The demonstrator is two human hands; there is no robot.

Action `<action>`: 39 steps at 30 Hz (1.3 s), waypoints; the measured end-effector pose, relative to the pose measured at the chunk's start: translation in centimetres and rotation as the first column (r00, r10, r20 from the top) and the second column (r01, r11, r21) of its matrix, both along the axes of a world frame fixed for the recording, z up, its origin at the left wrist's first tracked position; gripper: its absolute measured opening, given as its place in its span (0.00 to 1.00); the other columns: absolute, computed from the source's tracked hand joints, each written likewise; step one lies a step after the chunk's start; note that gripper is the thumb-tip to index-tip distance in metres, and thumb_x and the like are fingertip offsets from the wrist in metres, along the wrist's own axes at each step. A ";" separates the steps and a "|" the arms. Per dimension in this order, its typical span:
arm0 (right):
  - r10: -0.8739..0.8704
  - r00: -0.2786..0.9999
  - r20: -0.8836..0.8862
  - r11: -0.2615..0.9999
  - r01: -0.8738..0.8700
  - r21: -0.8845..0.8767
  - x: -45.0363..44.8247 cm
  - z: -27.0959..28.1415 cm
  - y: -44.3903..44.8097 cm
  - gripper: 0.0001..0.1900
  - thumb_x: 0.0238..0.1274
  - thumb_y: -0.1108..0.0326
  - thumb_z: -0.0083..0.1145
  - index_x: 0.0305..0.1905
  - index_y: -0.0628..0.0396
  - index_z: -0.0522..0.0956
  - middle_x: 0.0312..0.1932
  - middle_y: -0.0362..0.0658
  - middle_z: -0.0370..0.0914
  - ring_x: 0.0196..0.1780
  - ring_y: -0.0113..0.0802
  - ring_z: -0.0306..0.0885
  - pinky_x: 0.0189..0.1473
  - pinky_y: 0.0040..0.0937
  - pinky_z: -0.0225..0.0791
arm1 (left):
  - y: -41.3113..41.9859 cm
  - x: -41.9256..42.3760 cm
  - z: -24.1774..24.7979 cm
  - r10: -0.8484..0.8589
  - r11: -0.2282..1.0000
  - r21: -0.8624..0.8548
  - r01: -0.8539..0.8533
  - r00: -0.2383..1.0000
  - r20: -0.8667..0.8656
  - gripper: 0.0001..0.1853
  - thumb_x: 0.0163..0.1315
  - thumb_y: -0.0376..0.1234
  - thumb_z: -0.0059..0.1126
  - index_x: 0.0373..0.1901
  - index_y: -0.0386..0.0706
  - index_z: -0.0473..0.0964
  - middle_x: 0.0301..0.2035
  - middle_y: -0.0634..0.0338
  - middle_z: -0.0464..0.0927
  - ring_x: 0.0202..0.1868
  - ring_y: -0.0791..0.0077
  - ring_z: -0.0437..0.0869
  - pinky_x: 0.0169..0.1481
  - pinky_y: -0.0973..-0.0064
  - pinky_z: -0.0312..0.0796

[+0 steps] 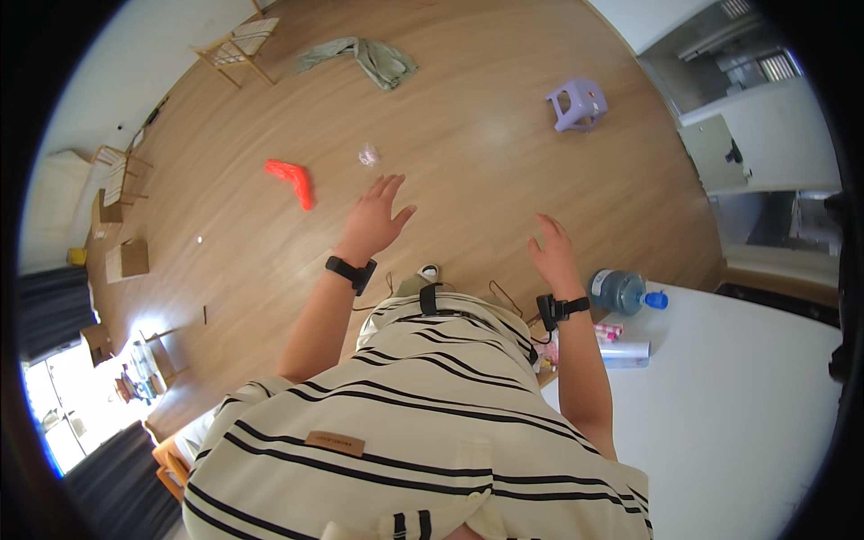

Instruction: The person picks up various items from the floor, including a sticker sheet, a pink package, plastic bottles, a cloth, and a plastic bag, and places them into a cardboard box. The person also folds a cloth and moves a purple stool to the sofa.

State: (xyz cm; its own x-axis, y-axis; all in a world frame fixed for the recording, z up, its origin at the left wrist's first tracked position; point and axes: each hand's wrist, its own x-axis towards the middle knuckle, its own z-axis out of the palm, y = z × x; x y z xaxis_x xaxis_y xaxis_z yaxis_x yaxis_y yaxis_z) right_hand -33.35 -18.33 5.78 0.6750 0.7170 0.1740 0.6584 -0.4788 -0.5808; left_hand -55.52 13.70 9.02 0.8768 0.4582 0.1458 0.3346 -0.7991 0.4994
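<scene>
My left hand point(374, 214) is held out over the wooden floor, fingers apart, with nothing in it. Just beyond its fingertips lies a crumpled clear plastic wrapper point(368, 155), and farther left is a red plastic bag point(294, 181). My right hand point(555, 253) hangs in the air to the right, slightly curled, thumb apart from the fingers and holding nothing. Below and to the right of it, a large blue water bottle point(617, 291) with a blue pump top lies on its side at the edge of a white table point(729, 405). Both wrists wear black straps with small devices.
A purple plastic stool point(579, 104) stands at the upper right, and a grey-green garment point(378, 62) lies on the floor ahead. Wooden chairs point(236, 50) and cardboard boxes point(128, 260) are at the left. A clear plastic roll point(626, 354) rests on the table near my right forearm.
</scene>
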 end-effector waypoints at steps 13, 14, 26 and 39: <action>0.220 0.974 -0.060 0.975 -0.218 0.042 5.0 4.9 5.3 0.28 0.68 0.65 0.65 0.70 0.60 0.73 0.70 0.58 0.73 0.73 0.57 0.71 0.73 0.46 0.67 | -2.0 1.0 0.3 0.151 0.988 0.020 -0.150 0.962 -0.228 0.39 0.74 0.57 0.52 0.78 0.42 0.62 0.76 0.45 0.62 0.80 0.45 0.56 0.80 0.43 0.57; 0.236 0.968 -0.080 0.971 -0.232 0.057 6.3 4.4 6.1 0.28 0.68 0.65 0.65 0.70 0.60 0.72 0.70 0.58 0.73 0.73 0.57 0.71 0.73 0.46 0.66 | -1.8 1.9 0.1 0.171 0.985 0.021 -0.171 0.955 -0.243 0.39 0.74 0.57 0.52 0.78 0.42 0.61 0.77 0.45 0.60 0.81 0.45 0.55 0.80 0.42 0.56; 0.551 0.834 -0.042 0.831 -0.543 0.121 19.4 3.0 14.9 0.29 0.68 0.63 0.66 0.70 0.59 0.73 0.72 0.56 0.71 0.75 0.55 0.68 0.74 0.47 0.66 | 0.9 9.8 0.8 0.445 0.894 0.042 -0.446 0.874 -0.195 0.38 0.75 0.50 0.56 0.79 0.41 0.59 0.77 0.45 0.60 0.81 0.43 0.54 0.82 0.45 0.53; 0.590 0.808 -0.011 0.806 -0.588 0.062 30.8 5.3 28.1 0.30 0.67 0.63 0.66 0.70 0.58 0.72 0.73 0.55 0.70 0.75 0.55 0.68 0.74 0.46 0.67 | 7.3 16.4 2.7 0.552 0.834 -0.009 -0.552 0.833 -0.032 0.36 0.72 0.45 0.61 0.75 0.37 0.63 0.75 0.44 0.64 0.80 0.43 0.57 0.80 0.49 0.56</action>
State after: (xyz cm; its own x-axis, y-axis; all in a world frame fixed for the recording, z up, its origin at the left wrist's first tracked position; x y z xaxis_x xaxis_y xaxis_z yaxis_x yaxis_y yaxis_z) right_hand -2.52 9.80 11.09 0.1314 0.9687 0.2105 0.7865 0.0274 -0.6169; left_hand -39.16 21.00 11.69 0.4807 0.8695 0.1132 0.7310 -0.4687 0.4959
